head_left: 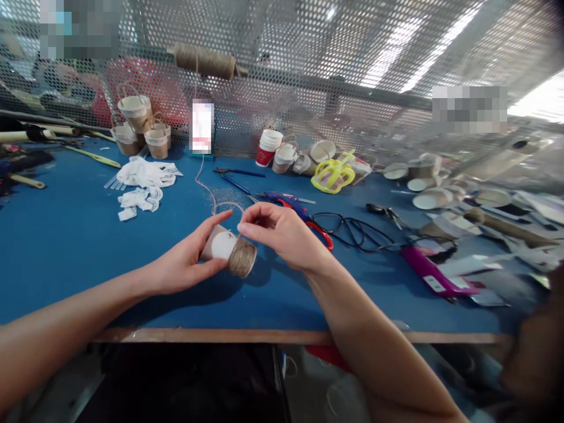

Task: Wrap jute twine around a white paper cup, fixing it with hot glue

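My left hand (189, 258) grips a paper cup (221, 247) that lies tilted on its side just above the blue table. Brown twine (243, 260) is wound round the cup's right end, while white paper shows on the rest of it. Close over the wound part, my right hand (275, 232) pinches the twine between thumb and forefinger. From there the strand (202, 185) loops back across the table and up toward a twine spool (205, 60) hung on the perforated metal screen.
Behind my right hand lie a glue gun (282, 197), pliers (238, 176) and a black cord (352, 229). Twine-covered cups (140, 120) stand back left, near crumpled white strips (145, 176). A red cup (268, 148), a yellow woven piece (333, 176) and a purple tool (434, 273) are further right.
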